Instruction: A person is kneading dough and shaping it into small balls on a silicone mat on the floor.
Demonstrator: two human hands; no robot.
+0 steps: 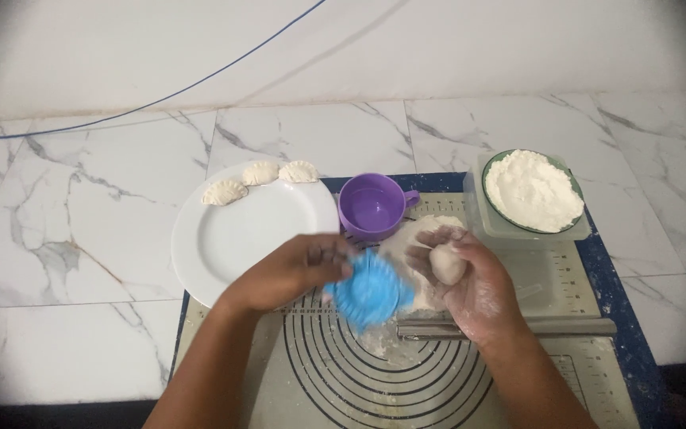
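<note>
Over the pastry mat (518,373), both hands at work. Left hand (295,270): grip closed on a blue round dumpling press (368,292), blurred, held just above the mat's ring markings. Right hand (470,286): floured, fingers curled around a small dough ball (448,264), palm up. Larger dough lump (418,234) lies behind the hands. Rolling pin (565,326) lies across the mat, under the right wrist. White plate (256,230) to the left carries three crimped dumplings (260,172) along its far rim. Purple cup (373,205) beside plate; flour bowl (533,191) at far right. Marble surface (65,238) below.
</note>
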